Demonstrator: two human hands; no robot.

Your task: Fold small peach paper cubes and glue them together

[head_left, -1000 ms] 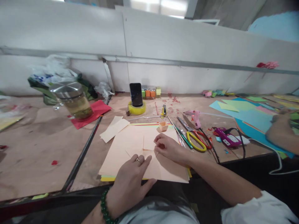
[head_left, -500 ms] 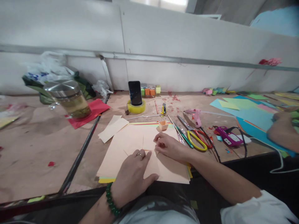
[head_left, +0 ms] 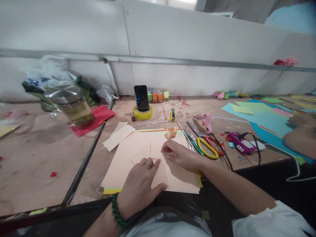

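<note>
A stack of peach paper sheets lies in front of me, with green and yellow sheets showing at its lower edge. On top rests a piece of peach paper with crease or edge lines, partly covered by my hands. My left hand, wearing a ring and green beads, lies flat across its lower part, fingers stretched out and thumb apart. At the paper's right side my right hand has thumb and fingertips pinched together at its edge. A small folded peach paper box stands just beyond the right hand.
Right of the stack lie scissors, a pink glue gun and a purple power strip. Behind are a phone on a yellow tape roll and a cutter. A glass jug stands left; another person's hand is far right.
My right hand has shifted slightly left and up along the peach paper, fingertips still pinched. The left hand has stayed in place. The view has moved a little.
</note>
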